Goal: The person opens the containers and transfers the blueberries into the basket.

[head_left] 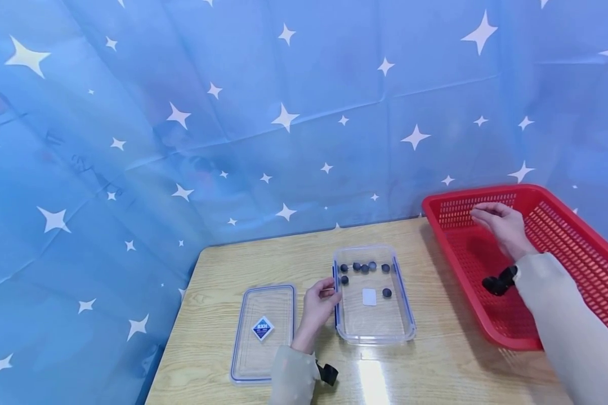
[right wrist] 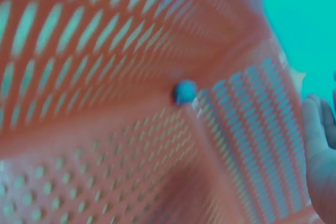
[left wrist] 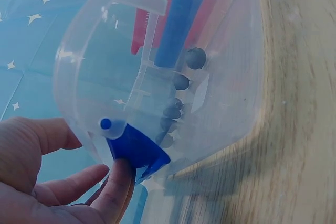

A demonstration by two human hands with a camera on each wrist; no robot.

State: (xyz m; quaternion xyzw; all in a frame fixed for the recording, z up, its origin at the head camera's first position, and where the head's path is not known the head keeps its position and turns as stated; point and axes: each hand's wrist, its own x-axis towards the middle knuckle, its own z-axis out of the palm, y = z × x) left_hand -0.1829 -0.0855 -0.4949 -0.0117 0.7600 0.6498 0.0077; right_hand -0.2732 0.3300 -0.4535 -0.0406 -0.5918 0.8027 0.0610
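Observation:
A clear lidless plastic container (head_left: 375,323) stands on the table, several dark blueberries (head_left: 387,293) and a white square pad (head_left: 369,297) in it. My left hand (head_left: 318,306) holds its left side, a fingertip against the blue latch (left wrist: 136,150) in the left wrist view. Over the red basket (head_left: 451,247), my right hand (head_left: 501,228) hovers with fingers extended. Only part of that hand (right wrist: 321,161) enters the right wrist view, apart from a round blueberry (right wrist: 185,93) at the basket's inner corner; this view is blurred.
To the container's left lies its clear lid (head_left: 278,298), edged in blue and bearing a blue diamond label (head_left: 263,328). The basket stands at the table's right side. A blue star-patterned cloth (head_left: 304,140) hangs behind the wooden table (head_left: 202,315).

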